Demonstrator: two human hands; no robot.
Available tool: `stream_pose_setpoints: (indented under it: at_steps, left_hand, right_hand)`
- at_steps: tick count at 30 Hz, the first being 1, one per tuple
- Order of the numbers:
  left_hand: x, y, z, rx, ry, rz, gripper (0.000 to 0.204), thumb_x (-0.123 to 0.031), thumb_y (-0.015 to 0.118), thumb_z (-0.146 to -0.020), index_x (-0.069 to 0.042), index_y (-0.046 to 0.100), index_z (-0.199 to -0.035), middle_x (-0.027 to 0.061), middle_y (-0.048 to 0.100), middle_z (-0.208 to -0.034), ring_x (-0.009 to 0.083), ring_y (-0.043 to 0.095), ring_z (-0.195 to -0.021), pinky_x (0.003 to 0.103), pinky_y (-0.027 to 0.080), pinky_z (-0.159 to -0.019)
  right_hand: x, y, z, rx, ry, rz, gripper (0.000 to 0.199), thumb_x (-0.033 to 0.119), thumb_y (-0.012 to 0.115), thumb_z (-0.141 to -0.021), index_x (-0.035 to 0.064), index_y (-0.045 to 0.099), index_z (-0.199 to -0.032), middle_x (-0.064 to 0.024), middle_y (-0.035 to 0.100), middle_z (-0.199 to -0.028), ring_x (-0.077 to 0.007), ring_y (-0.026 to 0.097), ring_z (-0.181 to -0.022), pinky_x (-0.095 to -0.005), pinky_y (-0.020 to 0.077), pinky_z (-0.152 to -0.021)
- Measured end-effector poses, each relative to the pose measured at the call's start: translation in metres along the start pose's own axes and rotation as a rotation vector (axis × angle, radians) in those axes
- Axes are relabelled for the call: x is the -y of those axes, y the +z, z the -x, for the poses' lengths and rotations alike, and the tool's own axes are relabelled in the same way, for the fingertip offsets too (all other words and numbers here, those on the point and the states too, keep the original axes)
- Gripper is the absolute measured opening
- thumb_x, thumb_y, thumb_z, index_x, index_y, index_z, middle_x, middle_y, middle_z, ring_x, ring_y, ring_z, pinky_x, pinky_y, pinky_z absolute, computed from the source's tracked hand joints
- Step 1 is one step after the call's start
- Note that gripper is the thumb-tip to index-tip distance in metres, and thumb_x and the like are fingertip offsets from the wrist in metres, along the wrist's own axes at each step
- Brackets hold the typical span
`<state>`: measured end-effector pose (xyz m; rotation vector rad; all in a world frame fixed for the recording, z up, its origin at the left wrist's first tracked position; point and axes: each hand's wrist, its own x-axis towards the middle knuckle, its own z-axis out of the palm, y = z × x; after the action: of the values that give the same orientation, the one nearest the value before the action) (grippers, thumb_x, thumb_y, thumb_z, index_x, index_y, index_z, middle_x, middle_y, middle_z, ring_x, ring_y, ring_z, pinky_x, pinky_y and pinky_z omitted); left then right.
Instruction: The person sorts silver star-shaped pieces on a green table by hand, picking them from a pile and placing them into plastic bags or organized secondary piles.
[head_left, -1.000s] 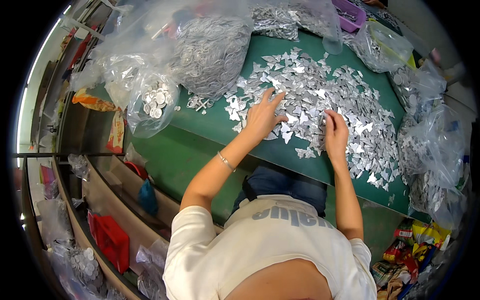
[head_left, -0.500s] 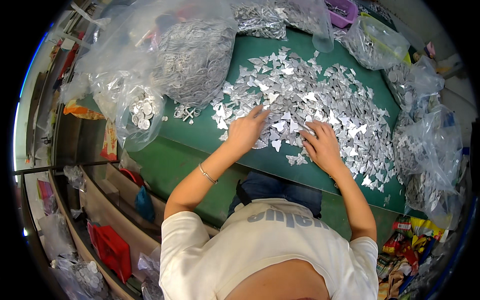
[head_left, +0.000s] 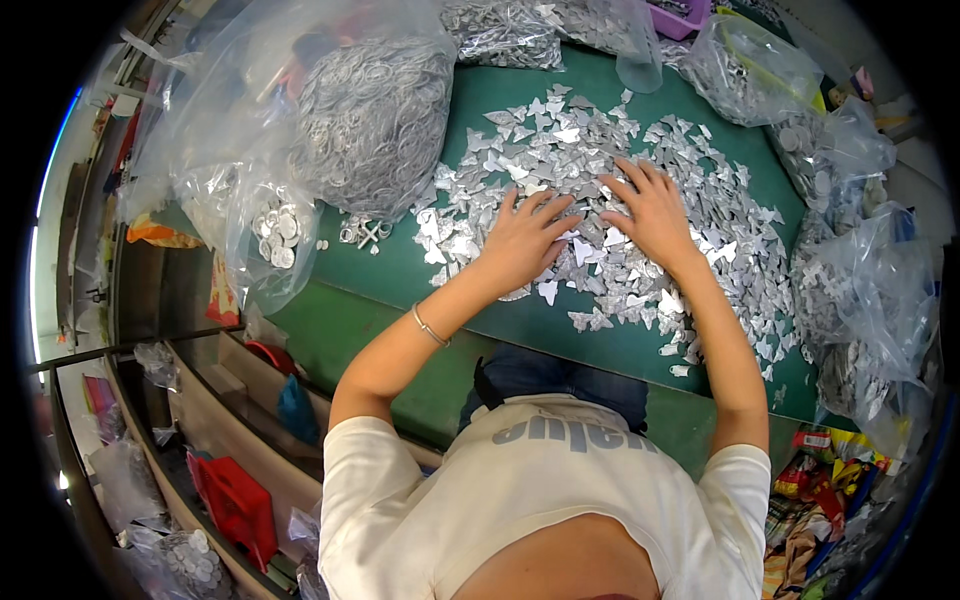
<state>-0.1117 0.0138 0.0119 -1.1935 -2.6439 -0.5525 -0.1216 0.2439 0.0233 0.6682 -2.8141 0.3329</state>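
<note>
Many small flat silver metal pieces, pointed and winged in outline, lie spread in a loose heap over the green tabletop. My left hand rests on the near left part of the heap, its fingers apart and touching the pieces. My right hand lies a little farther off and to the right, fingers spread over the pieces. I see nothing gripped in either hand. What lies under the palms is hidden.
A large clear bag of silver rings stands at the back left, beside a smaller bag of round discs. Filled bags line the right edge. A purple basket sits at the back. Left of me is an open drawer.
My right hand has moved farther out over the heap. My left hand has shifted slightly right, and its fingers have spread. The view has tilted a little.
</note>
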Motion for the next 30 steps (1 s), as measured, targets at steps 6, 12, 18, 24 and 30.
stream_pose_setpoints:
  at_steps: [6,12,18,24,30]
  left_hand:
    - [0.007,-0.021,0.013,0.022,-0.126,-0.138,0.037,-0.011,0.061,-0.075,-0.014,0.056,-0.112,0.0052,0.047,-0.125,0.0300,0.044,-0.112,0.055,0.029,-0.096]
    - [0.017,-0.022,0.014,-0.027,-0.321,-0.208,0.040,-0.009,0.060,-0.075,-0.007,0.052,-0.114,0.0096,0.043,-0.128,0.0327,0.041,-0.116,0.052,0.029,-0.097]
    - [-0.001,0.001,-0.043,0.005,-0.131,0.002,0.050,-0.023,0.066,-0.076,-0.013,0.048,-0.122,0.0109,0.037,-0.135,0.0345,0.033,-0.125,0.055,0.025,-0.101]
    - [0.031,0.010,-0.046,0.053,-0.149,-0.006,0.039,-0.025,0.062,-0.080,-0.020,0.053,-0.118,0.0098,0.039,-0.134,0.0303,0.034,-0.127,0.057,0.026,-0.099]
    - [0.057,0.011,-0.042,-0.026,-0.239,-0.141,0.029,-0.017,0.060,-0.080,-0.017,0.058,-0.109,0.0138,0.044,-0.128,0.0305,0.036,-0.124,0.058,0.029,-0.096]
  right_hand:
    - [-0.027,-0.010,0.021,-0.084,0.203,-0.004,0.038,0.025,0.061,-0.080,0.0039,0.054,-0.110,-0.0111,0.052,-0.119,-0.0267,0.051,-0.107,-0.0401,0.0397,-0.088]
    - [-0.044,-0.028,0.062,-0.090,0.342,-0.012,0.045,0.014,0.062,-0.074,0.0001,0.050,-0.115,-0.0144,0.050,-0.120,-0.0325,0.047,-0.111,-0.0394,0.0361,-0.094]
    - [-0.004,-0.030,0.019,-0.123,0.073,-0.068,0.051,0.024,0.066,-0.073,0.0084,0.049,-0.119,-0.0144,0.046,-0.125,-0.0326,0.040,-0.119,-0.0433,0.0333,-0.096]
    - [-0.032,0.000,0.009,-0.076,0.113,0.006,0.037,0.032,0.060,-0.080,0.0116,0.057,-0.111,-0.0079,0.051,-0.119,-0.0271,0.046,-0.113,-0.0397,0.0373,-0.090]
    - [-0.032,-0.017,0.027,-0.097,0.104,-0.037,0.025,0.022,0.062,-0.079,0.0089,0.059,-0.100,-0.0091,0.055,-0.108,-0.0266,0.052,-0.102,-0.0386,0.0388,-0.086]
